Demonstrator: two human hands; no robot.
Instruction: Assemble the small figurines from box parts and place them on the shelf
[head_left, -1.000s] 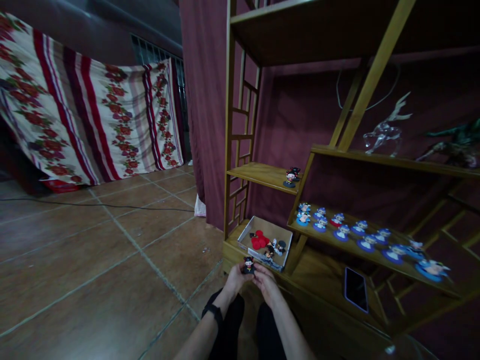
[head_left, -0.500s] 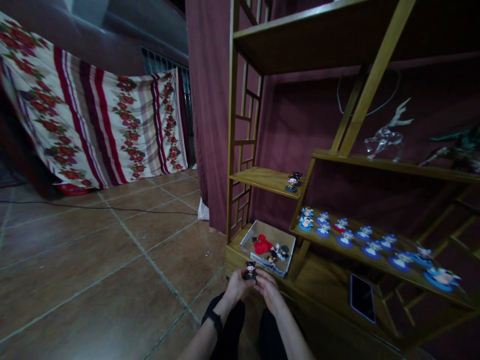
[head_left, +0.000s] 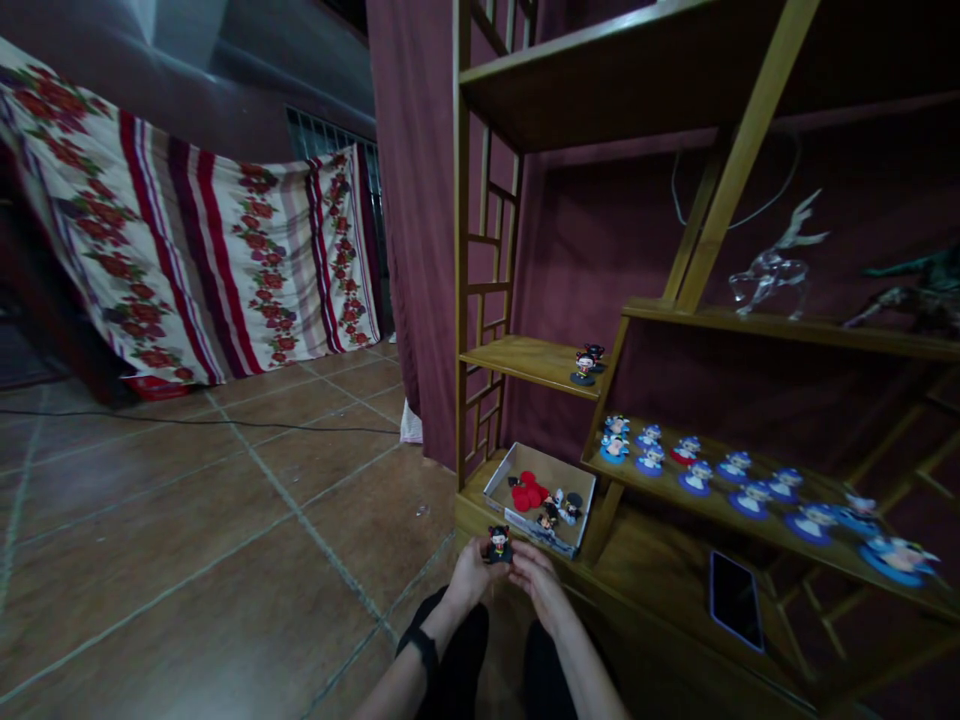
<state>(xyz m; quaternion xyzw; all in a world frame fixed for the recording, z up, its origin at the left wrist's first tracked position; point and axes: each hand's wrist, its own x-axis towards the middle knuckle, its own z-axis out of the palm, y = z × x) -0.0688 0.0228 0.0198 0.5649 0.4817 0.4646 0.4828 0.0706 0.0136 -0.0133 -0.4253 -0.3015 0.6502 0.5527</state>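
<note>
At the lower centre of the frame, our left hand [head_left: 471, 572] and right hand [head_left: 534, 574] grasp a black-haired figurine [head_left: 499, 543] between them, fingertips at its dark base, its face turned up toward us; how much the right hand bears, we cannot tell. Just beyond, an open box [head_left: 555, 464] holds red pieces [head_left: 529, 492] and several small figures [head_left: 548, 518], too jumbled to count, so we judge that part of the work remains. Right of centre, two similar figurines [head_left: 585, 366] stand close together on the middle shelf [head_left: 525, 355], apparently done; the one in our hands is not yet set down. At the lower right, blue- and purple-based figurines [head_left: 697, 476] stand in two rough rows, which also look finished. Below them lies a phone [head_left: 736, 600].
</note>
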